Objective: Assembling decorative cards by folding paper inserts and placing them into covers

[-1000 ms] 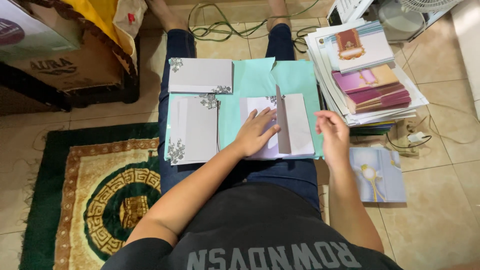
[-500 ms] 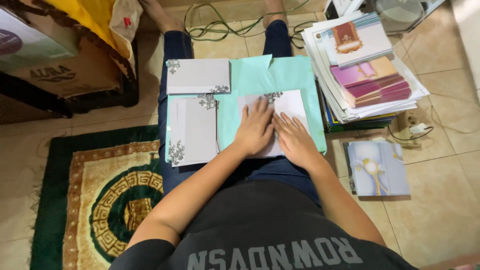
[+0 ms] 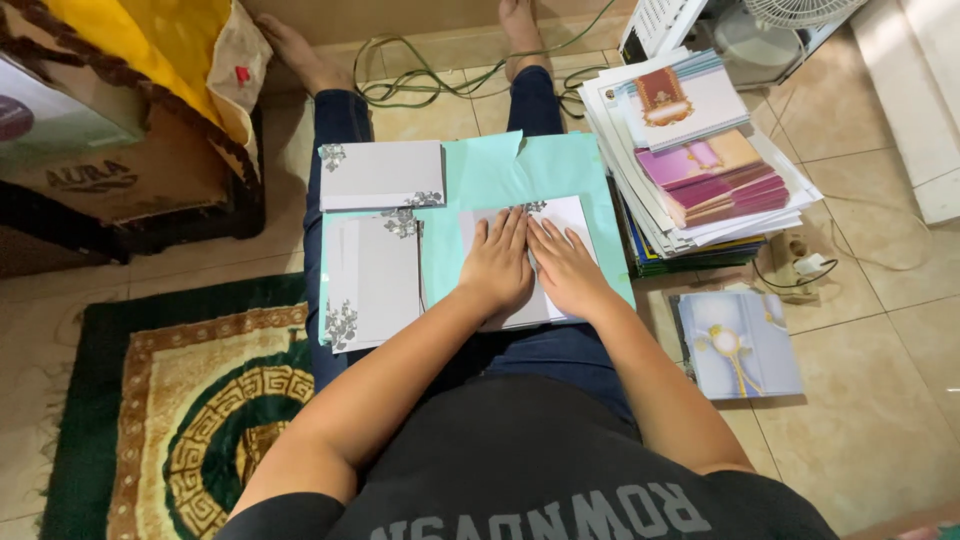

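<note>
From the head view, your left hand (image 3: pixel 497 268) and right hand (image 3: pixel 568 270) now lie flat side by side, fingers spread, pressing the white folded card (image 3: pixel 560 225); a second ago your right hand hovered apart at its right edge. The card rests on a teal paper sheet (image 3: pixel 500 175) across your lap. Left of your hands lie grey floral cards (image 3: pixel 375 280); right, a stack of invitation samples (image 3: pixel 700 160) on the tiled floor (image 3: pixel 870 400).

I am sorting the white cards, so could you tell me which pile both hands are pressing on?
The white card lying nearest the coloured stack; left hand and right hand lie flat on it.
</note>
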